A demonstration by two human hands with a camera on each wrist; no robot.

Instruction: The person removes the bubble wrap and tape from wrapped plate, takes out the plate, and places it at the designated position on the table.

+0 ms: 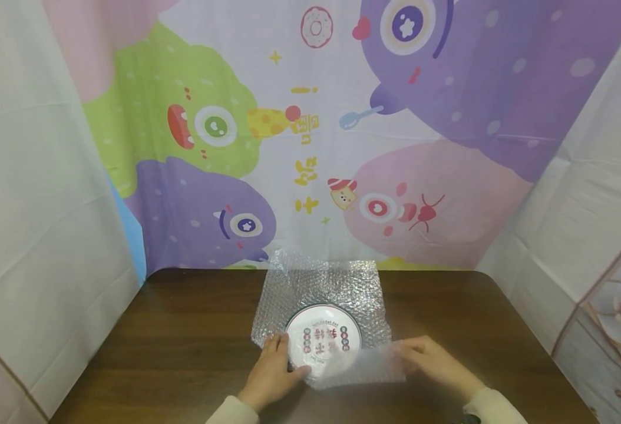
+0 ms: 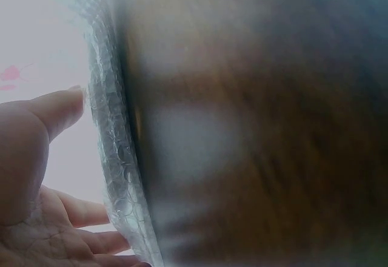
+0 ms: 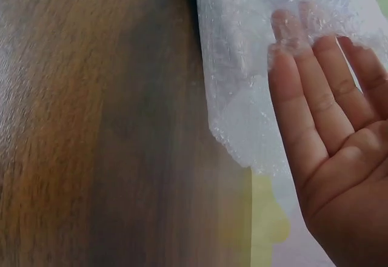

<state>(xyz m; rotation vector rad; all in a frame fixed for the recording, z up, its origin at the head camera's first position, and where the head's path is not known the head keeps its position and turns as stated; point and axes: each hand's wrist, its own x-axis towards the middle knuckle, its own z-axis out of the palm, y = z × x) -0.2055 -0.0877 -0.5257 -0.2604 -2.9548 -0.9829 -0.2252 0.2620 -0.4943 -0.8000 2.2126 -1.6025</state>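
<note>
In the head view a round white plate-like disc [image 1: 318,334] with a dark rim and printed red characters lies on a sheet of bubble wrap [image 1: 337,285]. A flap of the wrap [image 1: 366,368] is folded over its lower right part. My left hand [image 1: 272,371] rests at the disc's left edge, thumb and fingers spread and fairly straight. In the left wrist view, the fingers touch the wrap's edge [image 2: 115,133]. With my right hand [image 1: 432,359] I pinch the flap's right end; several fingertips [image 3: 285,57] show through the wrap in the right wrist view, where the thumb is hidden.
A dark brown wooden table [image 1: 183,330] lies under everything. Behind it hangs a cloth [image 1: 289,235] printed with cartoon monsters, close to the table's back edge. Pale sheets [image 1: 40,206] hang at both sides.
</note>
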